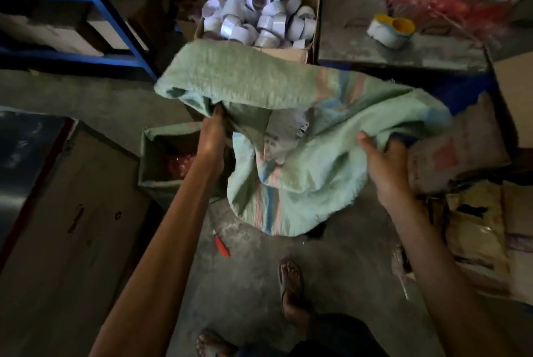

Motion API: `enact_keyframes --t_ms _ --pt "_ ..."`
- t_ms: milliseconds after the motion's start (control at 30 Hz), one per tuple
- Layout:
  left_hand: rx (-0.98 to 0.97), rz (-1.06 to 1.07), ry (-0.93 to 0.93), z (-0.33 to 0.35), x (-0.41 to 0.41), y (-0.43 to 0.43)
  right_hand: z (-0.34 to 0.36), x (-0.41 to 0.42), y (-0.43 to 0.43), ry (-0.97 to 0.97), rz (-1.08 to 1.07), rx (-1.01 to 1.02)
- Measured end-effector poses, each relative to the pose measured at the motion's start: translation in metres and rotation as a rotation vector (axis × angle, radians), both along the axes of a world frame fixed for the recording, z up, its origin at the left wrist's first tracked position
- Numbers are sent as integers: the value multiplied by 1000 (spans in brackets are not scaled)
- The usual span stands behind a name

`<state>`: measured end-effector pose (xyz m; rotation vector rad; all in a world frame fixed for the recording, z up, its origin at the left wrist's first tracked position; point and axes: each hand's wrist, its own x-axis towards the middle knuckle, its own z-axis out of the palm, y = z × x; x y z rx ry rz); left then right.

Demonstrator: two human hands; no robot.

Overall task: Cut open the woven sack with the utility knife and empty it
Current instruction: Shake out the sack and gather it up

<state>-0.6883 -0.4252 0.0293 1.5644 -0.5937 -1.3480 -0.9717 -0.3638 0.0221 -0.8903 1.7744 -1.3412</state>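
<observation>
Sack: green woven, striped, limp, held up above the floor before a box of tape rolls. Left hand: grip clenched on the sack's left fold. Right hand: grip clenched on its right edge. Knife: red, lay on the floor below the sack.

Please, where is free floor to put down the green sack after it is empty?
Bare floor lies between the red knife and the sandalled foot, under the sack held by the left hand and right hand. Crowded: the box of tape rolls ahead and the piled sacks at right.
</observation>
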Motion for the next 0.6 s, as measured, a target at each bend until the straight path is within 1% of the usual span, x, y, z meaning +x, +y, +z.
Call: enact_keyframes --t_ms 33,67,167,267,300,367,433,467,533,567,600 --pt "0 18 44 5 -5 5 2 5 1 -135 35 42" --pt "-16 17 76 10 -9 5 5 10 -2 -232 80 42" --pt "-9 -100 85 20 -20 7 13 20 -3 -363 200 16" --pt "-13 -233 216 30 -33 15 28 38 -1 -537 288 8" --pt "-37 -329 233 33 -38 17 34 44 -3 -580 292 5" --pt "-161 -560 135 35 -44 21 47 55 -5 -637 349 -10" --pt "-321 -794 -44 35 -47 25 60 64 -6 -696 414 -41" --pt "-399 -832 -167 38 -50 26 67 65 -6 -714 422 -64" --pt "-553 -728 -415 44 -54 20 79 61 -7 -701 445 -70" --pt "-628 -647 -498 49 -56 17 84 58 -6 -685 471 -56" --pt "-692 -583 -526 55 -57 16 88 52 -5 -669 485 -56"
